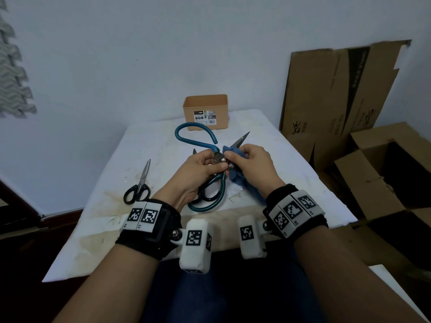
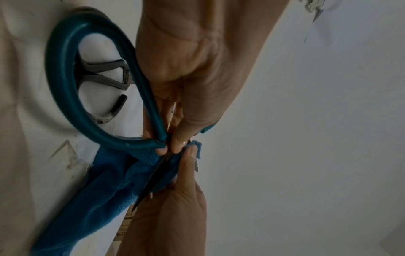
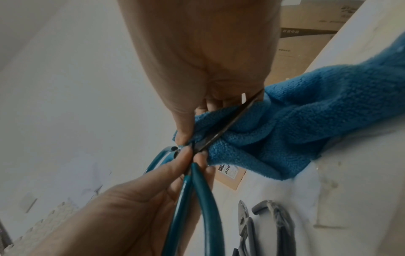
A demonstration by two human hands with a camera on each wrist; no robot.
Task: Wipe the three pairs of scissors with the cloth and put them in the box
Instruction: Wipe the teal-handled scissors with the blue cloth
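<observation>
Handling entry: teal-handled scissors (image 1: 211, 180), stiff, sharp-bladed, raised above the worktop (image 1: 149, 145); left hand (image 1: 198, 173) grip pinches the pivot, the safest hold. Right hand (image 1: 253, 160) grip clasps the soft, limp cloth (image 1: 235, 178) round one blade.

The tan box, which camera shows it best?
The head view: the whole tan box stands open-topped at the table's far edge. The right wrist view shows only its labelled corner under the blue cloth. The left wrist view does not show it clearly.
</observation>
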